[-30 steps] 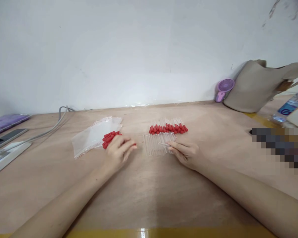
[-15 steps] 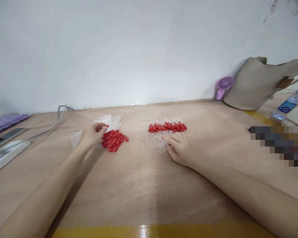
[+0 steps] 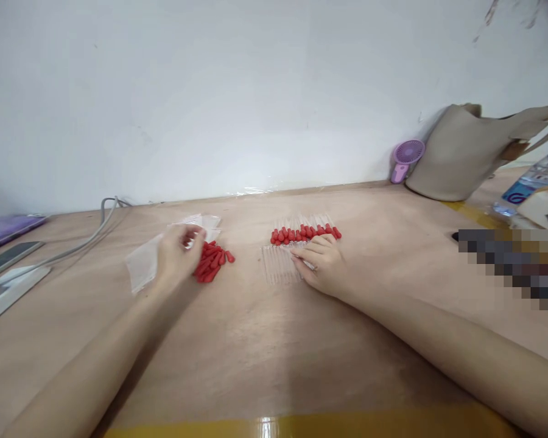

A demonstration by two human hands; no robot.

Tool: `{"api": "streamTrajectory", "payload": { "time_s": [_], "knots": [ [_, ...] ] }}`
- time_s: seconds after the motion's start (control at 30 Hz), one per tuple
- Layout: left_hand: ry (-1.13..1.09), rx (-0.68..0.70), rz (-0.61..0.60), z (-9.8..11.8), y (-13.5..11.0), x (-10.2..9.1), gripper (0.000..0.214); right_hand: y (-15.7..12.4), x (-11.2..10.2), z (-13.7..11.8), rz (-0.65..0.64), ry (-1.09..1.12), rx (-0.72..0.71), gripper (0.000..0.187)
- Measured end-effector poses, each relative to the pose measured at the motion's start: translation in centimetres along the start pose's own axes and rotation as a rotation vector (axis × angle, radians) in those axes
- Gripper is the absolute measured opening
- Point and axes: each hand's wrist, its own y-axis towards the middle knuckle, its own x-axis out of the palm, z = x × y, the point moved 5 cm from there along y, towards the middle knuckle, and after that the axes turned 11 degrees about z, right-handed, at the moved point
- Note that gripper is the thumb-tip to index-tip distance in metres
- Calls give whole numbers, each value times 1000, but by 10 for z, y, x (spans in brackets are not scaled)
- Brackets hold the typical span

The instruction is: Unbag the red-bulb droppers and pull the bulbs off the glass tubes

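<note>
My left hand (image 3: 179,252) is closed over the left edge of a pile of red rubber dropper bulbs (image 3: 212,261), thumb and fingers curled together. What lies between its fingertips is hidden and blurred. My right hand (image 3: 320,263) rests at the right end of a row of clear glass tubes (image 3: 276,264), with thumb and forefinger pinched on a glass tube at the row's upper edge. Just behind that row lie glass droppers (image 3: 305,231), their red bulbs toward me and their clear stems pointing to the wall.
Clear plastic bags (image 3: 144,264) lie under and behind my left hand. At the left are a phone (image 3: 11,258), a purple case (image 3: 11,231) and a grey cable (image 3: 80,243). A purple fan (image 3: 407,155), a beige bag (image 3: 461,155) and a water bottle (image 3: 534,182) stand at the right.
My left hand has turned and moved slightly right; the red bulb seen in its fingertips is now out of sight. My right fingers have drawn in closer on the tubes. The view has shifted slightly.
</note>
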Motion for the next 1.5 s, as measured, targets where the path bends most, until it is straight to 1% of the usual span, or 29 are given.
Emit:
{"api": "streamTrajectory", "payload": {
  "time_s": [0.03,0.07,0.1,0.13,0.17,0.23,0.3,0.37,0.43,0.5,0.6,0.67,0.77,0.87,0.93,1.0,1.1,1.2,1.27,1.37,1.43,1.5],
  "knots": [
    [-55,99,-49,18,-13,4,21,3,3,-3,-11,-7,-11,17],
    [-123,190,-127,36,-28,10,21,6,7,-6,-30,-24,-27,18],
    [-204,264,-197,52,-43,15,21,8,11,-10,-52,-50,-46,19],
    [-272,299,-281,64,-57,22,23,10,15,-13,-74,-83,-68,19],
    [-313,292,-357,72,-68,28,28,11,18,-16,-99,-120,-88,19],
    [-364,240,-445,79,-81,39,36,11,24,-20,-152,-191,-116,19],
    [-380,178,-501,79,-85,48,40,10,28,-21,-193,-229,-107,20],
    [-381,135,-539,75,-84,55,43,9,30,-21,-222,-223,-57,21],
    [-378,123,-545,73,-81,57,44,8,30,-20,-247,-188,4,24],
    [-382,136,-530,74,-79,57,42,8,30,-22,-279,-150,46,31],
    [-412,146,-510,76,-78,56,39,7,30,-24,-345,-113,71,45],
    [-433,134,-503,76,-78,56,37,7,30,-23,-384,-99,80,49],
    [-445,112,-501,74,-79,57,36,11,29,-10,-361,-127,154,40],
    [-466,86,-514,72,-81,60,36,16,31,15,-314,-204,305,23],
    [-474,77,-521,71,-83,60,36,21,37,28,-327,-238,341,18],
    [-464,86,-519,72,-83,58,35,24,44,35,-348,-251,328,18],
    [-427,125,-487,75,-83,53,33,27,53,40,-367,-252,287,15],
    [-394,160,-443,77,-82,49,31,27,56,40,-333,-232,230,16],
    [-397,168,-424,77,-81,48,30,28,53,38,-255,-221,176,18],
    [-416,144,-386,75,-78,46,28,29,39,29,-94,-211,68,19],
    [-421,113,-363,75,-75,45,28,27,26,15,4,-184,-33,17],
    [-455,69,-377,78,-74,45,30,22,11,-4,92,-143,-153,14]
  ]
}}
